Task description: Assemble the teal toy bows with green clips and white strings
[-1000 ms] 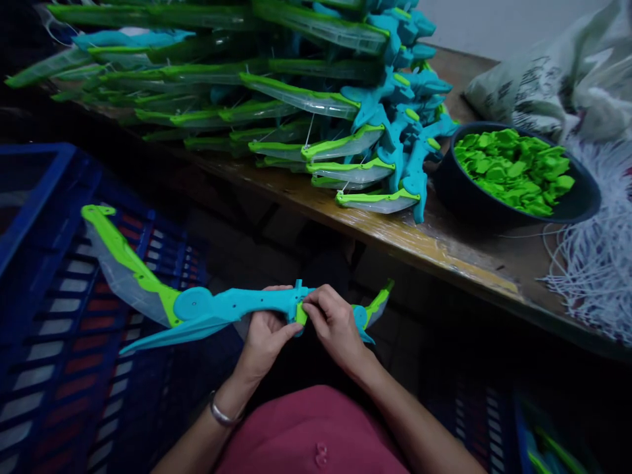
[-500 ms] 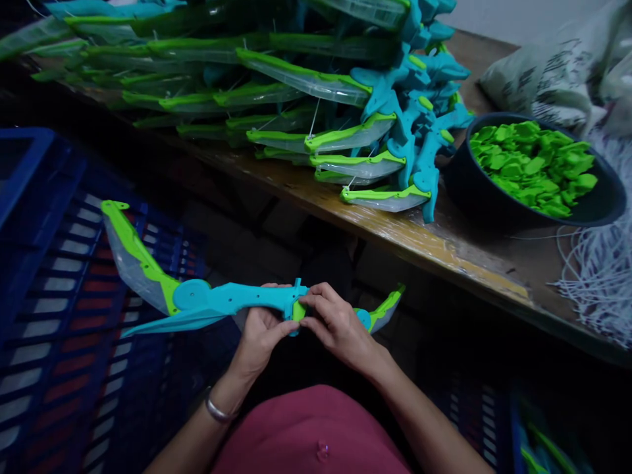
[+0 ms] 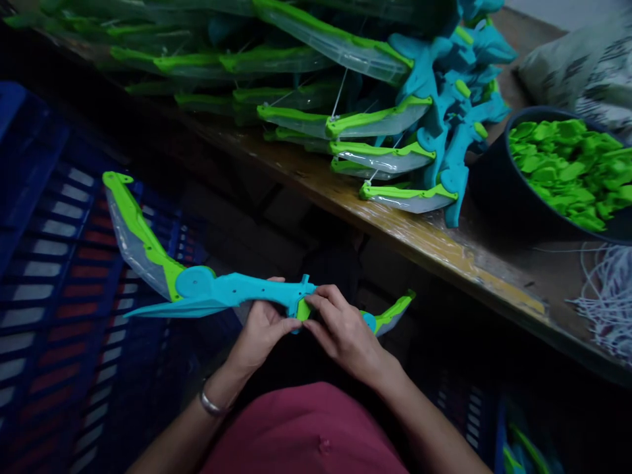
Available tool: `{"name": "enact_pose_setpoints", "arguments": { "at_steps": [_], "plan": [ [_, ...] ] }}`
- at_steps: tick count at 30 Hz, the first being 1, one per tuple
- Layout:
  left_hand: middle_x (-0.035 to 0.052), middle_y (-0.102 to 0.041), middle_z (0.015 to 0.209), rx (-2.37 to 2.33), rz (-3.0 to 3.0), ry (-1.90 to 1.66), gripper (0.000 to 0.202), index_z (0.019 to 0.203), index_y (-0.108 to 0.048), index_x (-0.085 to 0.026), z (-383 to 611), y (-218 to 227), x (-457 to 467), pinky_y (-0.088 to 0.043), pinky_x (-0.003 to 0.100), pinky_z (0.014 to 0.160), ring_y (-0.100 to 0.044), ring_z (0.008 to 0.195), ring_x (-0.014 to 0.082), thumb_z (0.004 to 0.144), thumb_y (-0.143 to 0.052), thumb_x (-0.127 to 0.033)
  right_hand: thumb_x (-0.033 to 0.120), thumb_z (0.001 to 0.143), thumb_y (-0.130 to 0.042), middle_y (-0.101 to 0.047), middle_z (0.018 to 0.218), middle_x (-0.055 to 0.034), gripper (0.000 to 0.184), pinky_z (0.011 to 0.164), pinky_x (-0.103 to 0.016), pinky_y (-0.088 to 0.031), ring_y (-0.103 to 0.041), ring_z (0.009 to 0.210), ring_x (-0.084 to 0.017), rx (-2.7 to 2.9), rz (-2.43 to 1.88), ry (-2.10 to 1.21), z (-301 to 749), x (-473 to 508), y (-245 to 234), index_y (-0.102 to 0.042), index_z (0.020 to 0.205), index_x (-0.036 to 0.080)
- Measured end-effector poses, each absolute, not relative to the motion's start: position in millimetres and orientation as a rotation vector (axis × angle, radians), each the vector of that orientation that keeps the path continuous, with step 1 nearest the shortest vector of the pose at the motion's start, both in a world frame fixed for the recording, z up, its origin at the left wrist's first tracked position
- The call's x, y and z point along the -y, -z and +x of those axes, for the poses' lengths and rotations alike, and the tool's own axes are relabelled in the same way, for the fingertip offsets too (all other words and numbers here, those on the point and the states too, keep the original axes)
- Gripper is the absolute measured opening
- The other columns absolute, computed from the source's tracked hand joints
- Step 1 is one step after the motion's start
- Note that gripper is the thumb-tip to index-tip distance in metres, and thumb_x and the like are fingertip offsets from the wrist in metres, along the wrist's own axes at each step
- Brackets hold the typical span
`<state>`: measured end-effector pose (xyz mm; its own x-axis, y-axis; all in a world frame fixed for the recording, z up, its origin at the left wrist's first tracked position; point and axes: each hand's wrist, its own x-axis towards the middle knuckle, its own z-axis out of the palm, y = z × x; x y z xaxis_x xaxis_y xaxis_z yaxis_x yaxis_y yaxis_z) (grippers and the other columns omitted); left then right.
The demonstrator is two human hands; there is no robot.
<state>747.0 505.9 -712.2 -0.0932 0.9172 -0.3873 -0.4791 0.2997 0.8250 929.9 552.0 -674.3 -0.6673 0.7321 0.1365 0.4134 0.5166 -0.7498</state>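
I hold a teal and lime-green toy bow (image 3: 212, 293) across my lap, its left limb reaching out over the blue crate. My left hand (image 3: 259, 332) grips the teal middle section from below, thumb pressed near a small green piece (image 3: 302, 309) set in the grip. My right hand (image 3: 343, 332) is closed around the bow just right of that piece, fingertips pinching at it. The right limb tip (image 3: 395, 309) pokes out beyond my right hand.
A large pile of similar bows (image 3: 345, 85) lies on the worn wooden bench (image 3: 424, 237). A dark bowl (image 3: 498, 197) of green plastic pieces (image 3: 567, 168) stands at right, with white strings (image 3: 607, 303) and a bag (image 3: 577, 66) nearby. A blue slatted crate (image 3: 54, 283) is at left.
The view has shifted, so the bench pile and bowl sit further right. My hands stay on the bow's middle, with only slight finger movement at the green piece.
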Motion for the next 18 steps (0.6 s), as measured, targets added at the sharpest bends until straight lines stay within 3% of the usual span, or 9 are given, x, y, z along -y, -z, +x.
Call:
{"name": "enact_pose_setpoints", "arguments": {
  "at_steps": [5, 9, 18],
  "plan": [
    [0.0046, -0.069, 0.114, -1.061, 0.509, -1.2, 0.089, 0.142, -0.044, -0.028, 743, 719, -506, -0.055, 0.032, 0.096, -0.064, 0.117, 0.0256, 0.066, -0.088, -0.015, 0.022, 0.101, -0.057, -0.054, 0.119, -0.0121, 0.034, 0.071, -0.033, -0.061, -0.063, 0.083, -0.018, 2.315, -0.961, -1.015, 931, -555, 672, -0.049, 0.134, 0.02],
    [0.0061, -0.066, 0.124, -1.0, 0.516, -1.184, 0.092, 0.145, -0.04, -0.029, 739, 723, -506, -0.05, 0.036, 0.105, -0.059, 0.126, 0.0268, 0.067, -0.087, -0.015, 0.022, 0.098, -0.058, -0.056, 0.117, -0.0131, 0.035, 0.072, -0.033, -0.062, -0.065, 0.089, -0.021, 2.339, -0.933, -0.856, 927, -553, 678, -0.049, 0.131, 0.018],
    [0.0071, -0.065, 0.123, -0.989, 0.473, -1.19, 0.092, 0.145, -0.042, -0.029, 738, 721, -509, -0.055, 0.037, 0.097, -0.062, 0.119, 0.0271, 0.065, -0.087, -0.013, 0.022, 0.099, -0.053, -0.057, 0.117, -0.017, 0.034, 0.07, -0.036, -0.063, -0.066, 0.09, -0.025, 2.492, -0.989, -0.663, 921, -551, 675, -0.046, 0.132, 0.015]
  ]
}}
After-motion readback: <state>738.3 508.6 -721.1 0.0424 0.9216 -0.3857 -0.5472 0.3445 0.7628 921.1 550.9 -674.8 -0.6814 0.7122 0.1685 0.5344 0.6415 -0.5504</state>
